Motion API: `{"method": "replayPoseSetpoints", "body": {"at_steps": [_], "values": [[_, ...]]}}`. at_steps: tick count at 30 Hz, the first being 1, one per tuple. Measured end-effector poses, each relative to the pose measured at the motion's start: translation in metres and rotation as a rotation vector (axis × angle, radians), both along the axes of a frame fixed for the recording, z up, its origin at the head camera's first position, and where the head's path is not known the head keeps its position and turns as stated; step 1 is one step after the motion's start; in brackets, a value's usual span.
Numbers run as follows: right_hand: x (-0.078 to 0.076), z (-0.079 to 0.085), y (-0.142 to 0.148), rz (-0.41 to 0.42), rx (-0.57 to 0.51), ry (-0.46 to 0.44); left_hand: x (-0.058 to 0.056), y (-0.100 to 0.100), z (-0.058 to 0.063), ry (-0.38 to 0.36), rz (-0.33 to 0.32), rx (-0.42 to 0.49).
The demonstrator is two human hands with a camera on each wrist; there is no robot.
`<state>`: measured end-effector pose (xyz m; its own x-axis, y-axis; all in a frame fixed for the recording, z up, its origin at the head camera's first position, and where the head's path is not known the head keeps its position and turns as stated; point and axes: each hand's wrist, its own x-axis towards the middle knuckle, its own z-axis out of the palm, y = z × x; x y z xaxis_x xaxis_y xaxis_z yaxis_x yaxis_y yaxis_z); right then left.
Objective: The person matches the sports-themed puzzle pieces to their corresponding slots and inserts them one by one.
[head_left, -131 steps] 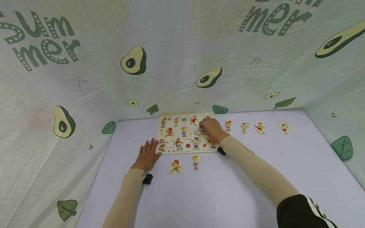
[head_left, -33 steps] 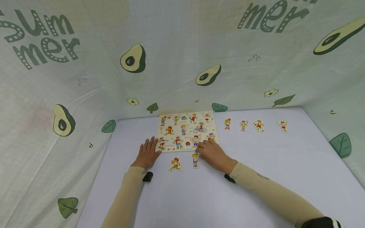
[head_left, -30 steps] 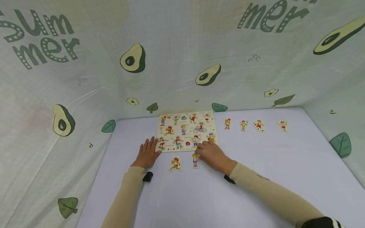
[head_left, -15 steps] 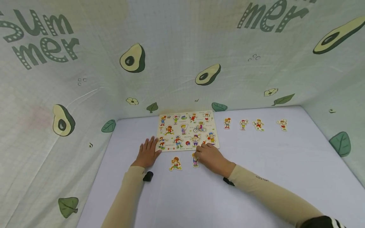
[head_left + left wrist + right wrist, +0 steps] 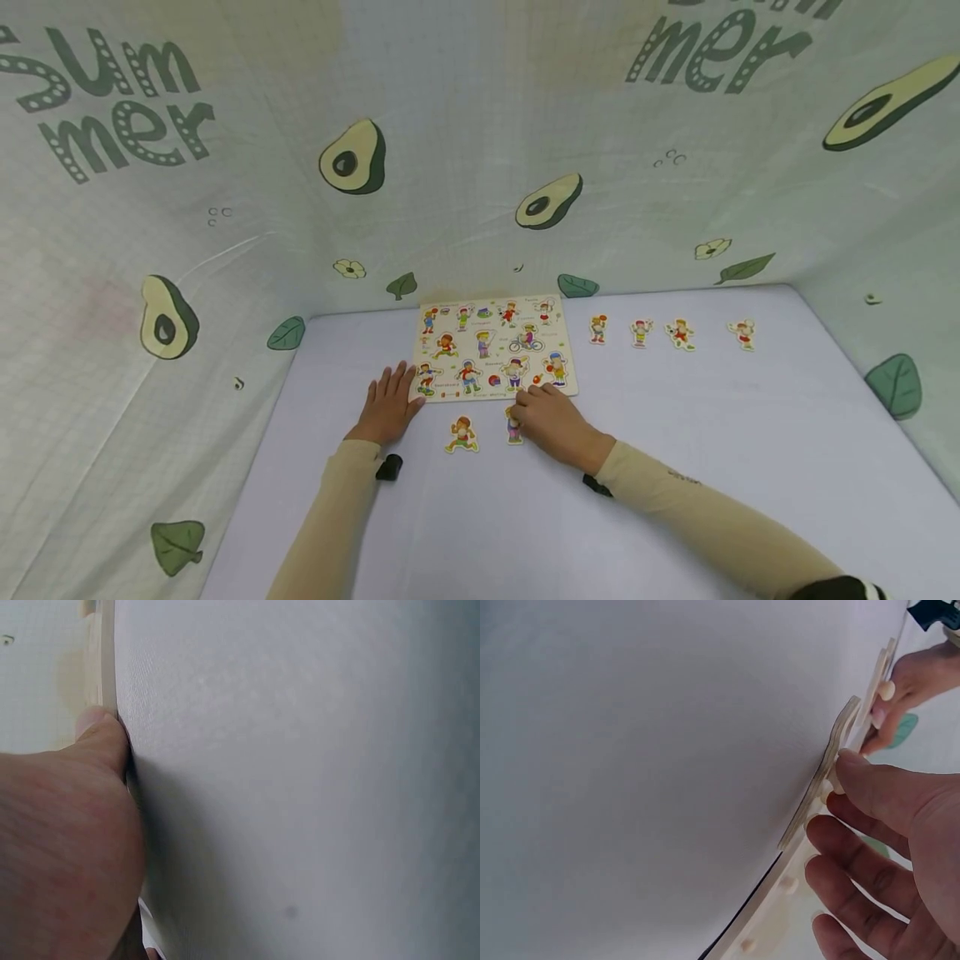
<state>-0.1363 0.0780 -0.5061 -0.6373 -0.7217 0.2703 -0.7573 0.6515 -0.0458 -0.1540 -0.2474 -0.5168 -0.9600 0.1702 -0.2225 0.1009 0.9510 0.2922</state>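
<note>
A white counter [image 5: 480, 517] with a smooth, finely textured top carries everything. Toward its back edge lies a flat, cream-coloured rectangular wooden board [image 5: 498, 350] printed with bright little sports figures. Just in front of the board lie two thin, pale-edged cutout pieces: a brown-haired running figure [image 5: 462, 435] with green shorts, and, to its right, a yellow-haired figure in purple trousers [image 5: 513, 430], partly covered. Right of the board, apart from it, four more cutouts form a loose row: a figure with an orange ball [image 5: 597, 330], a small red-capped figure [image 5: 641, 333], a red-and-white striding figure [image 5: 680, 335] and, farther off, another red-and-white figure [image 5: 742, 335].
</note>
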Motion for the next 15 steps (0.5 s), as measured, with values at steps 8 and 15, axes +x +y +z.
{"method": "replayPoseSetpoints", "body": {"at_steps": [8,15], "values": [[-0.0001,-0.0005,-0.0059,-0.026,0.009,0.001,-0.0038,-0.0052,-0.0092,-0.002,-0.01,-0.015],[0.0004,0.0006,-0.009,-0.031,0.058,-0.006,-0.0039,-0.0068,-0.0106,0.005,-0.01,-0.007]]}}
